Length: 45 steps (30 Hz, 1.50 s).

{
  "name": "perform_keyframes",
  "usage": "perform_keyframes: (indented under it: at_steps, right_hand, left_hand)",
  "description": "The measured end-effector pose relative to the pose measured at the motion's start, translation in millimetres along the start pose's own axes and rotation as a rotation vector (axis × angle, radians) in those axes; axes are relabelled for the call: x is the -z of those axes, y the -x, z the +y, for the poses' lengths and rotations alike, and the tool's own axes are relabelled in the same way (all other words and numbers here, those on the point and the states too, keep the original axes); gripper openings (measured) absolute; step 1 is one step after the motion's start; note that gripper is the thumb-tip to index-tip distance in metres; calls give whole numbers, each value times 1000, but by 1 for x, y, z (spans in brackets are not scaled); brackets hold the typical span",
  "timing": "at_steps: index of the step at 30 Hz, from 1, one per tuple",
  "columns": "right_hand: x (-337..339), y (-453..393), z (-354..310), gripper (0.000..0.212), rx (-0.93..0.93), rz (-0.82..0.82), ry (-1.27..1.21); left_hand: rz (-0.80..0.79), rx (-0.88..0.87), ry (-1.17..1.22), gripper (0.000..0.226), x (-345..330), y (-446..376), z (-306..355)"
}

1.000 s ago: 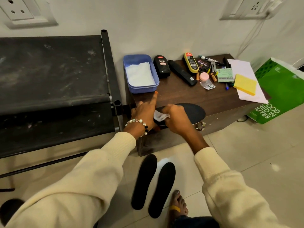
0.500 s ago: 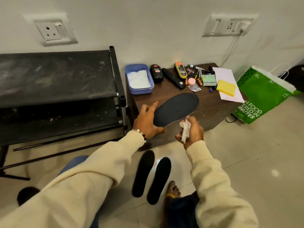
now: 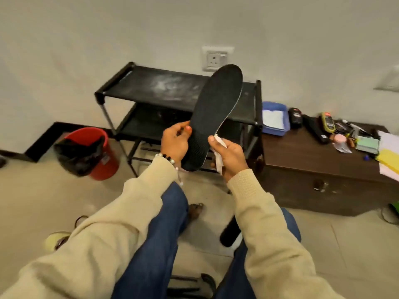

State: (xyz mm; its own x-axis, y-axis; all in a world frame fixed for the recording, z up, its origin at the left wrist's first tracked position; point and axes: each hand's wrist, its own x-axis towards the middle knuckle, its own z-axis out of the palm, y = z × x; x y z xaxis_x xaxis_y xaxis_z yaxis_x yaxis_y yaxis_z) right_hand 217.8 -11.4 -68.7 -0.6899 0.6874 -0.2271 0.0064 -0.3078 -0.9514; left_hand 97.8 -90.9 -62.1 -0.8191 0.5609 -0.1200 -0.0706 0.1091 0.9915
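A: One insole (image 3: 216,117), black, held up in the air in front of the shoe rack (image 3: 164,87), toe end high and leaning right. How would it handle?

B: Light and bendy, I'd judge: thin foam with a textured face. Held only by the toe it would likely flop. The heel end, gripped across its edges, is the place to take it.

A: And the hands?

B: The left hand (image 3: 176,145) grips the heel end from the left, thumb on the front face, fingers mostly hidden behind. The right hand (image 3: 228,153) is just beside the heel's right edge, thumb right at the rim, fingers curled round a crumpled white tissue (image 3: 219,164).

A: Around them?

B: A red bucket (image 3: 95,152) stands on the floor to the left. A blue tub (image 3: 274,119) sits at the bench's (image 3: 302,156) back left corner, well apart from the insole.
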Motion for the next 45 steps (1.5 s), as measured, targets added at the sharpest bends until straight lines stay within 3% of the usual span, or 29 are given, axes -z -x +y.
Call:
perform_keyframes:
  at_steps: [5, 10, 13, 16, 19, 22, 28, 35, 39, 45]
  right_hand:
    - [-93, -33, 4, 16, -43, -222, 377]
    - [-168, -90, 37, 25, -66, -474, 699]
    - [-203, -121, 77, 32, -147, -612, 804]
    - [-220, -147, 134, 18, -242, -766, 885]
    - [-223, -171, 202, 25, -355, -905, 949]
    - [-218, -184, 259, 24, -455, -1008, 1002]
    - [-203, -202, 356, 29, -633, -920, 940]
    - [-183, -209, 429, 34, -645, -792, 963]
    - [-171, -213, 441, 59, -667, -673, 904]
    - [-168, -209, 402, 52, -692, -577, 716]
  left_hand:
    - [245, 103, 268, 19, 100, -7, -10]
    - [398, 257, 343, 14, 185, -30, -63]
    - [502, 337, 348, 15, 218, -42, -114]
    - [617, 438, 341, 18, 237, -41, -176]
    - [806, 625, 328, 19, 250, -37, -248]
    - [838, 815, 266, 21, 261, -34, -312]
    - [819, 1020, 174, 28, 277, -50, -409]
    - [752, 1050, 86, 33, 289, -75, -475]
    - [669, 1079, 55, 39, 295, -81, -494]
    - [486, 1146, -60, 53, 314, -71, -477]
